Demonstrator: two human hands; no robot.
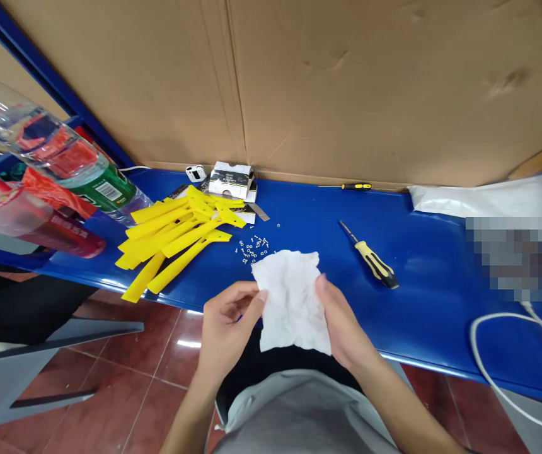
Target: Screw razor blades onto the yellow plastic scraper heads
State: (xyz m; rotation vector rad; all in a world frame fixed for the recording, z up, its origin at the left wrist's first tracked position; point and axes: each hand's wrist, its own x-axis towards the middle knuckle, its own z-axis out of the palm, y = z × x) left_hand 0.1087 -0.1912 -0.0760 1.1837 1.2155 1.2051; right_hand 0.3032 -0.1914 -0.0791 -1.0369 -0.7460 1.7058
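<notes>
Item one: a white paper tissue point(294, 302), creased and faintly smudged, ragged at its far edge, held up between the two hands by the near edge of the blue tabletop point(309, 214); its longer axis runs away from the person's body, with a hand on each long side, neither clearly nearer. Item two: the left hand point(230, 315), thumb and fingers pinched on the tissue's left edge. Item three: the right hand point(344, 325), gripping the right edge, thumb in front, fingers mostly hidden behind. Beyond the left hand: loose small screws and nuts point(258, 243), and, farther left, a heap of yellow plastic handle-shaped parts point(190, 236), with a white printed carton point(228, 183) behind. Left of the heap: a green-labelled plastic bottle point(105, 189) and a red-strawed drink cup point(34, 217). Beyond the right hand, slightly rightward: a yellow-and-black screwdriver point(374, 261), tip pointing away and left; a slimmer screwdriver point(357, 186) behind it, beside the cardboard; well to the right, a white cable point(473, 340).
</notes>
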